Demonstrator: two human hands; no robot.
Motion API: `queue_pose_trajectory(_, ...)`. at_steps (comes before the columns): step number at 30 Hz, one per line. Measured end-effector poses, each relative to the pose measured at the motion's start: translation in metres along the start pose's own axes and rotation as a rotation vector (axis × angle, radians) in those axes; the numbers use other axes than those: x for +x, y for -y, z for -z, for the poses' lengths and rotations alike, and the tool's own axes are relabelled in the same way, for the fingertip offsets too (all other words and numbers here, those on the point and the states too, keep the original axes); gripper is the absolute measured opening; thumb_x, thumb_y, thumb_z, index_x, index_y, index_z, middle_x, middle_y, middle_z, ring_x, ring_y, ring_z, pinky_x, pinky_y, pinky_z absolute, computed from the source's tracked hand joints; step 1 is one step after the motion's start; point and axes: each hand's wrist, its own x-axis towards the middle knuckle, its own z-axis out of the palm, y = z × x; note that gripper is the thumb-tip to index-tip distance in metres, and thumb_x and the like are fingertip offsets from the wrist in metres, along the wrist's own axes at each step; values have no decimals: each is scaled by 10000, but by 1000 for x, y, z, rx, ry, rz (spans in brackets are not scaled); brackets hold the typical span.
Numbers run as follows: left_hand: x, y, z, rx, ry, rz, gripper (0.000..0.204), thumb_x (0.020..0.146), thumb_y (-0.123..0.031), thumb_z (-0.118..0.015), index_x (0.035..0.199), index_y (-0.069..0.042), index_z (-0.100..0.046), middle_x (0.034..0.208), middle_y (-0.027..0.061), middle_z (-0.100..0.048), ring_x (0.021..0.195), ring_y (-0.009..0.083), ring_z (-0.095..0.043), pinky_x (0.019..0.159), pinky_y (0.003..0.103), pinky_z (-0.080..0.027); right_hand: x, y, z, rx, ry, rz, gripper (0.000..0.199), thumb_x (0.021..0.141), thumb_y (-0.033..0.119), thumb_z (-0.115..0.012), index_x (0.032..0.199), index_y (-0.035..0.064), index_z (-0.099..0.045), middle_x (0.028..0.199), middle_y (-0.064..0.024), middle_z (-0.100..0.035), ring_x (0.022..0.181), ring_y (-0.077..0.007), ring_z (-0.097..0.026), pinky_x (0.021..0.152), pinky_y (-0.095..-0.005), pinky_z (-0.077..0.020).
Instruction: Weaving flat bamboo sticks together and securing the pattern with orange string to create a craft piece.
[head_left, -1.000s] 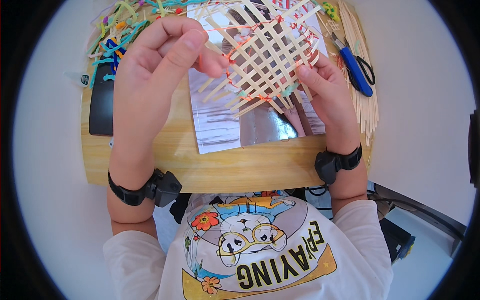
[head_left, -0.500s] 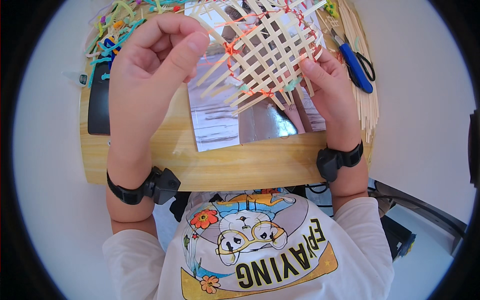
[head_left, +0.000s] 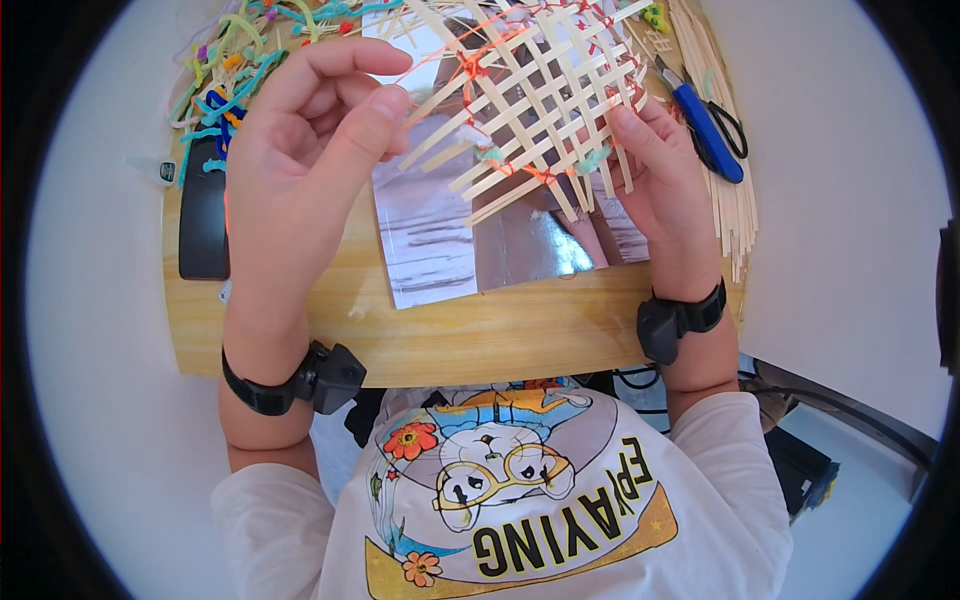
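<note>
My right hand (head_left: 665,170) grips the right edge of an open weave of pale bamboo strips (head_left: 540,110), thumb on top and fingers behind. The weave is tilted above a glossy picture book. Around its border run ties of orange and red thread with tufts of white and mint-green fluff. My left hand (head_left: 330,140) is raised left of the weave, fingers curled, with a gap between the thumb and index tips. A thin orange thread (head_left: 435,62) stretches from these fingers to a knot on the weave's left side. Its hold inside the fingers is partly hidden.
The picture book (head_left: 430,260) lies on a wooden table (head_left: 480,335). At right are blue-handled scissors (head_left: 708,135) and a bundle of loose bamboo strips (head_left: 735,220). Coloured fuzzy stems (head_left: 245,60) are heaped at far left, near a dark flat object (head_left: 203,215).
My left thumb and index finger have moved apart, and the hand has lowered slightly. The weave has tilted and shifted a little to the right in my right hand's grip.
</note>
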Motion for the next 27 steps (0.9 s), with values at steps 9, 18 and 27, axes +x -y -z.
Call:
queue_pose_trajectory(9,-1,0,-2,190,-100,-102,193,908,-52,-619,1095,-3,-612,787,-18,-568,733,50,-529,729,214,-423,-1,1,-1,37,50,-10,387,926,141,-645,1268,-14,-551,1167,-117,-660,1024,-160,-657,898,-304,-532)
queue_pose_trajectory(18,1,-1,0,-81,15,118,245,928,-69,-580,1163,1,-578,788,-3,-566,678,64,-513,618,213,-414,-1,-4,-8,-114,-73,128,365,919,146,-657,1239,-9,-576,1137,-106,-671,998,-154,-660,877,-298,-530)
queue_pose_trajectory(27,1,6,4,157,-173,-164,216,955,-47,-552,1160,22,-560,840,28,-590,762,75,-541,723,210,-434,-2,0,-3,-33,-21,7,364,915,142,-662,1229,-24,-579,1123,-113,-673,988,-153,-663,871,-299,-538)
